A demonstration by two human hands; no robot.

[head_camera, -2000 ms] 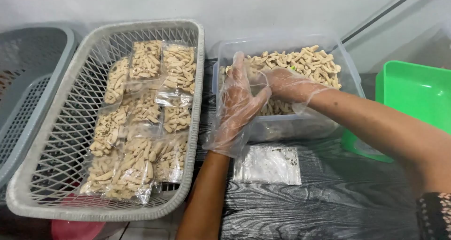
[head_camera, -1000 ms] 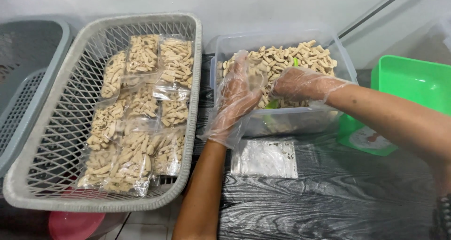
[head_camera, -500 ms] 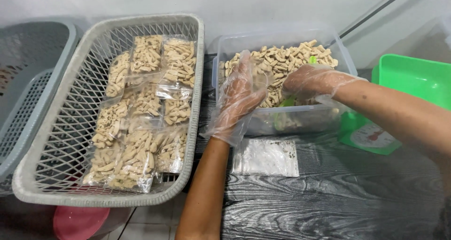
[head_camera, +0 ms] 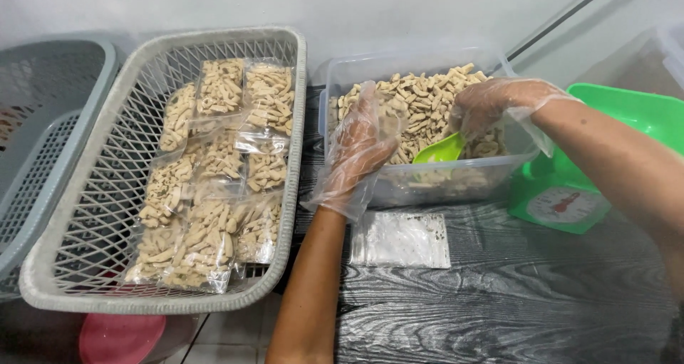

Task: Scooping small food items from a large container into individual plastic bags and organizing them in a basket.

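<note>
Left hand: covered by a loose, clear disposable plastic glove, crinkled and glossy, baggy at the fingertips; open cuff flaring wide below the wrist. Left forearm: bare, no sleeve in view. Right hand: same kind of thin transparent glove, wrinkled over the knuckles, slack cuff hanging off the wrist. Right forearm: bare along all that shows.

Pale beige snack sticks fill a clear tub; a lime-green scoop lies among them. At left, a grey lattice basket. The tabletop is black woodgrain.
</note>
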